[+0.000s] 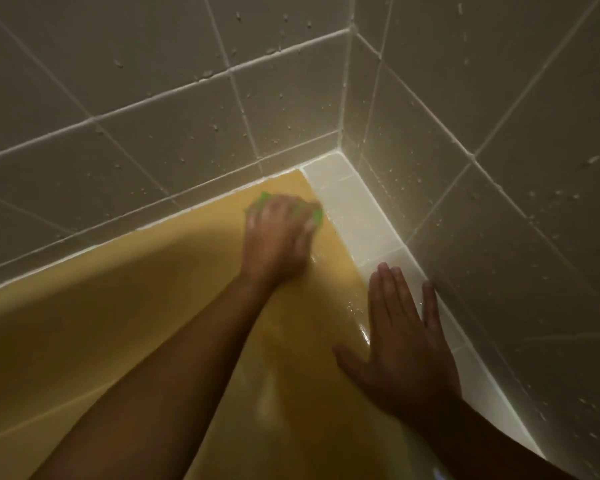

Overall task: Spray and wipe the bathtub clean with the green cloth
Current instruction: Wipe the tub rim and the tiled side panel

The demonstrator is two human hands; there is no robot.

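One soft, light green cloth (318, 213), likely best balled under the palm, is gripped by the left hand (278, 233) on the wet, slick yellow bathtub (118, 306); the right hand (402, 337) lies flat, fingers straight.

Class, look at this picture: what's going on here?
A person is wiping a yellow bathtub. The left hand holds the green cloth against the tub's rim near the tiled corner. The right hand rests flat, fingers straight, across the wet rim and the white tile ledge. No spray bottle is in view.
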